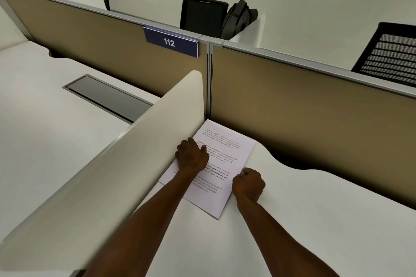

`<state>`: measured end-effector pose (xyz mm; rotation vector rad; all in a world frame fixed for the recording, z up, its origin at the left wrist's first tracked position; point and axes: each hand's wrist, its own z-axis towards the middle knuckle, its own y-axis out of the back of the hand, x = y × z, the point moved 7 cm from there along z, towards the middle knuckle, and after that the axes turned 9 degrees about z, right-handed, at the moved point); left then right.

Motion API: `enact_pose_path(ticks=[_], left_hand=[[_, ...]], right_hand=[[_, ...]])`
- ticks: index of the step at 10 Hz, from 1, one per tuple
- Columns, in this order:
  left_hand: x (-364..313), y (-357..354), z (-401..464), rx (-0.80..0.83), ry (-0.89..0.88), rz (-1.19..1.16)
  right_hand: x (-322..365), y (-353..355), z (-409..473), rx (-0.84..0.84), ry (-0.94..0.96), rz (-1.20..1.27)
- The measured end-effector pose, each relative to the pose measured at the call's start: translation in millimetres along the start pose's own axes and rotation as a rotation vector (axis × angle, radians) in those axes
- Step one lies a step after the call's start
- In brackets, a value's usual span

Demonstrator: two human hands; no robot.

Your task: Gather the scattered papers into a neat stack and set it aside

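A stack of white printed papers [221,155] lies flat on the white desk [292,220], tucked into the far left corner against the cream side divider and the tan back partition. My left hand [191,156] rests on the stack's left part with curled fingers beside the divider. My right hand [248,184] sits at the stack's right edge, fingers curled, thumb and fingertips touching the paper edge. Whether it pinches the sheets is unclear.
A cream curved divider [126,157] walls the desk's left side. The tan partition [315,105] with a "112" label [172,42] closes the back. The neighbouring desk holds a grey cable hatch [108,96]. Black chairs [391,54] and a bag [238,18] stand beyond.
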<state>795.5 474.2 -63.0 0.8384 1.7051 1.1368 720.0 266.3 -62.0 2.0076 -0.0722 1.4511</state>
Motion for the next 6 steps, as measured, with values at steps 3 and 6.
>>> enact_pose_path(ticks=[3, 6], left_hand=[[3, 2, -3, 0.02, -0.05, -0.048], [-6, 33, -49, -0.144, -0.285, 0.039]], right_hand=[[3, 5, -2, 0.036, 0.035, -0.058], [11, 62, -10, 0.097, 0.289, -0.294]])
